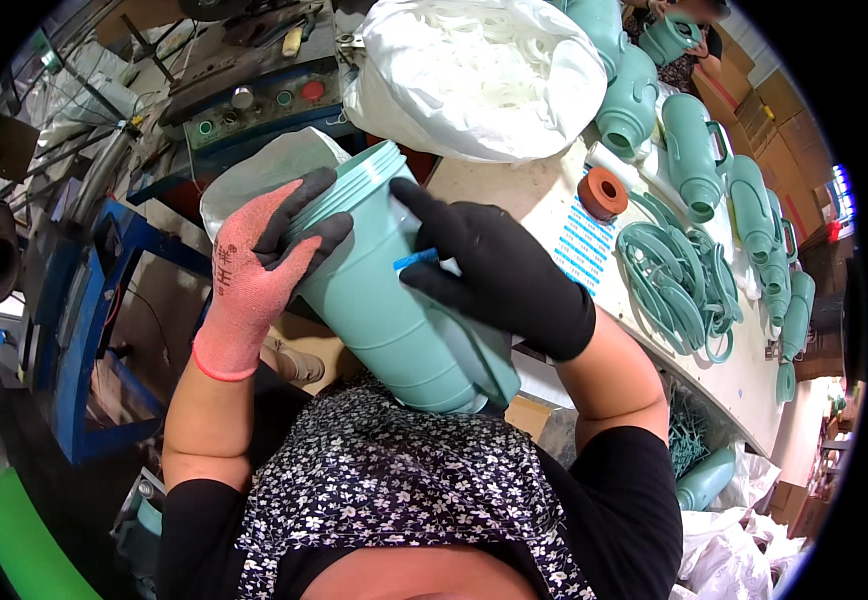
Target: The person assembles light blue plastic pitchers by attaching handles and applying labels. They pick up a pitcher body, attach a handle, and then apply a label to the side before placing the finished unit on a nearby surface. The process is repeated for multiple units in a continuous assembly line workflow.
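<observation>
A tall teal plastic jug body (pixel 384 300) with a threaded rim is held tilted in front of my chest. My left hand (pixel 264 260), in a pink glove with black fingertips, grips its upper part just under the rim. My right hand (pixel 499 265), in a black glove, presses on the jug's side and pinches a small blue sticker (pixel 416 260) against it. The jug's base rests near my flowered blouse.
A white worktable (pixel 544 190) carries a big white bag of rings (pixel 474 70), an orange tape roll (pixel 603 192), a pile of teal rings (pixel 679 280) and several teal jugs (pixel 694 150). A blue machine with buttons (pixel 254 110) stands to the left.
</observation>
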A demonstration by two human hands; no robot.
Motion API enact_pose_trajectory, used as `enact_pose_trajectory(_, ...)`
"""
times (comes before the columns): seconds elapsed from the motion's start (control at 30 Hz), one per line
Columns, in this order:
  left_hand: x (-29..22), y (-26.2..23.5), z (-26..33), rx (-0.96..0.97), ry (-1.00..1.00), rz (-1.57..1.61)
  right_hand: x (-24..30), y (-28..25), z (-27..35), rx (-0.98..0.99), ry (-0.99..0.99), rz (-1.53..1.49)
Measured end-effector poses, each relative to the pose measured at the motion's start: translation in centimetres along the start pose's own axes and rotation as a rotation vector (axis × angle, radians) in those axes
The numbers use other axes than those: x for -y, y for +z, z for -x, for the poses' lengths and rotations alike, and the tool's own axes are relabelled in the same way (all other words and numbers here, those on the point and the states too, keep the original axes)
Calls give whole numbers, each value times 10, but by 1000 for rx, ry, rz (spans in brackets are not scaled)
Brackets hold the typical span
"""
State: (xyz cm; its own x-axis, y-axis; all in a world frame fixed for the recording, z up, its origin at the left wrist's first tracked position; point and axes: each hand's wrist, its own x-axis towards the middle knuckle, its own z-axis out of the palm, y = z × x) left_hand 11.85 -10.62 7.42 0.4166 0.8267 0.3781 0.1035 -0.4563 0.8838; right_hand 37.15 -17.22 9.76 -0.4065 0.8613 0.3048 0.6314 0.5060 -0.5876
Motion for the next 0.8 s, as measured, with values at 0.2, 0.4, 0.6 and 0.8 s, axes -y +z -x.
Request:
enact_pose_trajectory(0.2,21,-28,25,-249,39,251,-23,-8,56,-92,318,-213)
enact_pose_trajectory(0.4,29,-34,54,-569,-88,-51,-21,66,95,-449,107,-48)
enact_pose_trajectory(0.6,49,-50,115,-444,-217,-83,-42,38,52,-736,-285,227)
enact_pose_trajectory(0.8,-9,-16,18,-14,88,149,10,110,7,-503,-842,98)
